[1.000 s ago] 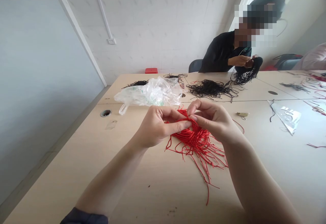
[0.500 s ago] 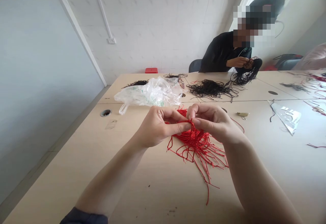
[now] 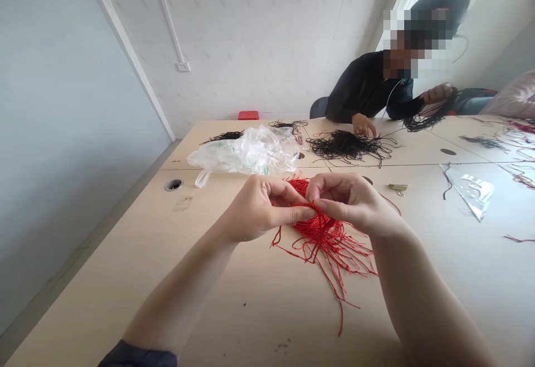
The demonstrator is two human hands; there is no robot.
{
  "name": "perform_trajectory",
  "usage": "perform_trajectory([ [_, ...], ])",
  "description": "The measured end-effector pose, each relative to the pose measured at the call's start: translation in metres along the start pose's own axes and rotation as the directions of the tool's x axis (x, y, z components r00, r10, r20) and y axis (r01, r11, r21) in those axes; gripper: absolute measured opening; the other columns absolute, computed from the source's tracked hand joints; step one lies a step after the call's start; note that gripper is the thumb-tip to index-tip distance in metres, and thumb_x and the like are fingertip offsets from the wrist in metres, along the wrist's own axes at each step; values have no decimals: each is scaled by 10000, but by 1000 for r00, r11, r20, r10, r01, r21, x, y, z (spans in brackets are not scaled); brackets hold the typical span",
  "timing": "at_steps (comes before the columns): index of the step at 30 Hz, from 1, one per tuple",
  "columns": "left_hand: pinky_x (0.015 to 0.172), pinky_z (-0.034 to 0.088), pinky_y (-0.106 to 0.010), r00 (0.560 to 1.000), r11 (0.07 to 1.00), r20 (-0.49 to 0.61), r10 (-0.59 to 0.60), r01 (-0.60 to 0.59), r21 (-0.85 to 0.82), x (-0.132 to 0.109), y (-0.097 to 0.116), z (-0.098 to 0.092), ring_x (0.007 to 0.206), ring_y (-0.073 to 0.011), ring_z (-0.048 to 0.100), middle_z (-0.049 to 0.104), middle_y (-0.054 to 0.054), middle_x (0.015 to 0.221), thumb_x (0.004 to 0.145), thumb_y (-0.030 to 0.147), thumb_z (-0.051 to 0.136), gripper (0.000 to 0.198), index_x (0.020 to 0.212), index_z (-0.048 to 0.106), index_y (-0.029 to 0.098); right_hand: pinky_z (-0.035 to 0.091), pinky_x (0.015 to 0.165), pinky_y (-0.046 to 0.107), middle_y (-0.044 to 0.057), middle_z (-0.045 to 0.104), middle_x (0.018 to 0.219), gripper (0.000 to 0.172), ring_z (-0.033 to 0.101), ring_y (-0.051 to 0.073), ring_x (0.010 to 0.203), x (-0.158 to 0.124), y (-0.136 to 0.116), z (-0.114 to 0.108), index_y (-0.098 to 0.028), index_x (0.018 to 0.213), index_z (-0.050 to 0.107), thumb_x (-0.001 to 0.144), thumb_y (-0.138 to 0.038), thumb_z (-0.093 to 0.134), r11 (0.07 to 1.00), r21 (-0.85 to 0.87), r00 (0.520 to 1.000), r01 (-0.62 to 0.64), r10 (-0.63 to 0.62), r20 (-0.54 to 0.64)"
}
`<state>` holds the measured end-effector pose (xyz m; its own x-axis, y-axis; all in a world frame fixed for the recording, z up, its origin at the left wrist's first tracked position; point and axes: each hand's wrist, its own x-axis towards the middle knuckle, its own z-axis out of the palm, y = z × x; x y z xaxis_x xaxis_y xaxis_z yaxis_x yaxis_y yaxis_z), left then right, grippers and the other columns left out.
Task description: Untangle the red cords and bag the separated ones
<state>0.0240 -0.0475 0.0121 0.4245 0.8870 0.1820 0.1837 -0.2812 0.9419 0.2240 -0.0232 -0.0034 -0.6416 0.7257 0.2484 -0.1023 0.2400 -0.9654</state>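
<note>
Left hand (image 3: 254, 208) pinches a bunch of red braided cords (image 3: 320, 228) between thumb and fingers at lower centre of the frame. Right hand (image 3: 353, 200) pinches the same bunch just beside it, and loose ends trail onto the pale wood worktop (image 3: 234, 294). Upper centre, a crumpled plastic bag (image 3: 242, 152) lies left of a tangle of black cords (image 3: 346, 145), where a seated person (image 3: 363, 86) in black reaches. White tiled wall (image 3: 259, 60) rises behind.
</note>
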Motion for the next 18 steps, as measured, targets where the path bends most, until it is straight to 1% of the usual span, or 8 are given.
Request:
perform_trajectory([
  [5,526,418,-280,999,999,26,-33,33,-3,-1,-1,-1,592,-133,535,611,-13,617,720,313,765,151,681,697,184,263,419,207,-36,453,605,160,340,54,489,1,1,-2,-162,777,608,855,-294,654,998,60,999,-6,3,51],
  [9,563,413,-275,997,998,49,-62,63,-21,-1,0,-1,611,-124,523,607,-15,627,724,305,767,160,681,696,168,254,412,201,-43,440,602,146,314,46,478,4,6,-3,-155,772,610,854,-267,657,991,128,993,36,-49,104],
  [13,562,396,-267,997,998,42,-59,60,-23,-1,1,-1,615,-121,520,598,-14,623,714,303,778,167,673,699,162,276,427,195,-47,441,609,150,321,41,483,6,6,0,-152,743,594,853,-237,652,986,155,993,68,-82,86],
  [18,555,391,-265,996,998,56,-63,65,-24,-2,1,-1,609,-121,514,592,-14,616,737,320,758,165,698,709,167,286,433,193,-43,453,616,140,341,44,494,4,4,0,-151,750,581,849,-221,652,993,103,996,56,-62,60],
])
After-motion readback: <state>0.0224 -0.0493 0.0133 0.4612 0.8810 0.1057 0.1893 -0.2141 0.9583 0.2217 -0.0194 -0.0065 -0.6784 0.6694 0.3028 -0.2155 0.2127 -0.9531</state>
